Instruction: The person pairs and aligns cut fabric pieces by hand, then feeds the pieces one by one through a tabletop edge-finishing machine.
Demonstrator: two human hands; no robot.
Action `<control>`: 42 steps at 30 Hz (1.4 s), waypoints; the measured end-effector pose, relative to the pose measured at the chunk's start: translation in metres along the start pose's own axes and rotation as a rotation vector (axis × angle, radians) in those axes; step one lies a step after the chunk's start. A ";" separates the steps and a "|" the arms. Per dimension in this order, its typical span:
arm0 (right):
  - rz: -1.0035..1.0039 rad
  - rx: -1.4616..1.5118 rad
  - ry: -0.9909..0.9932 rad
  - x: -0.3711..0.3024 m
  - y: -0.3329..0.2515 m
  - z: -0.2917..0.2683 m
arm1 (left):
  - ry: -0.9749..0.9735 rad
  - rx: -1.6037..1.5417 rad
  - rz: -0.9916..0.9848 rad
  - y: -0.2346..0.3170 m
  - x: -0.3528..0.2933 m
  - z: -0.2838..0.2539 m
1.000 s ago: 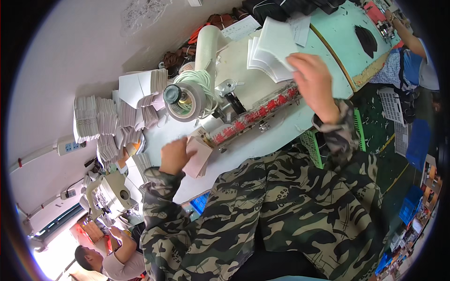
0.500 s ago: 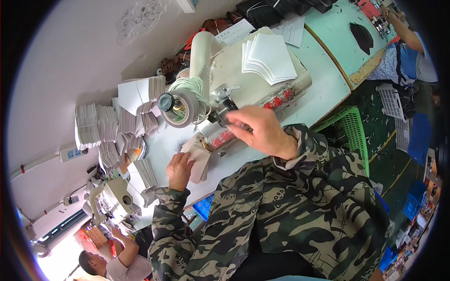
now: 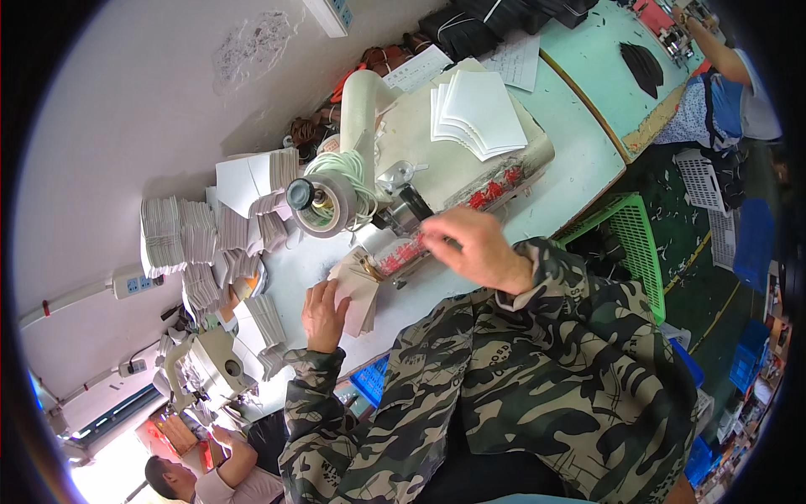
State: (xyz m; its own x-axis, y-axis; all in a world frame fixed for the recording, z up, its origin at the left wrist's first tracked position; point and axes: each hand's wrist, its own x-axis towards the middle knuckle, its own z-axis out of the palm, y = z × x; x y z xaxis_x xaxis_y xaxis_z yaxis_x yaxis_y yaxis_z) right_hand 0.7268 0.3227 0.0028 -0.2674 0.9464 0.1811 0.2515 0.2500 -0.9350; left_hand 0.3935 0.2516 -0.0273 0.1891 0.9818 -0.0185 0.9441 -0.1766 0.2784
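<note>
On the pale table, my left hand (image 3: 322, 317) grips the near-left side of a small stack of beige card pieces (image 3: 359, 296), thumb over its top. The stack's far end lies under the head of a cream sewing machine (image 3: 359, 105), close to a brass-coloured part. My right hand (image 3: 477, 248) hovers in front of the machine, with loosely curled fingers and a gap between thumb and forefinger. Nothing shows in it. Just beyond its fingertips is a black handle (image 3: 413, 202) on the machine, apart from the hand.
White cut sheets (image 3: 483, 113) lie on the machine's flat bed. Tall stacks of card pieces (image 3: 178, 233) stand at the left by the wall. A green crate (image 3: 631, 244) is at the right. One co-worker sits at lower left; another works at upper right.
My right hand has come away from the black handle, moving slightly right and toward me. My left hand stays on the card stack, its fingers a little more spread. The whole view has shifted slightly.
</note>
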 end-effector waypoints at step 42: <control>0.291 0.245 -0.462 0.064 0.010 -0.010 | -0.870 -1.133 -0.326 0.054 0.080 -0.050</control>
State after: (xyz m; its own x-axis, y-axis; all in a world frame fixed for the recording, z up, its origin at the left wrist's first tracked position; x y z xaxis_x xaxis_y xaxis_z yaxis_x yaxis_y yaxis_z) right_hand 0.7214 0.3875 0.0075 -0.6101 0.7684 -0.1931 0.1683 -0.1125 -0.9793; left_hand 0.4465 0.3239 0.0346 0.5011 0.5431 -0.6737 0.3407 0.5919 0.7305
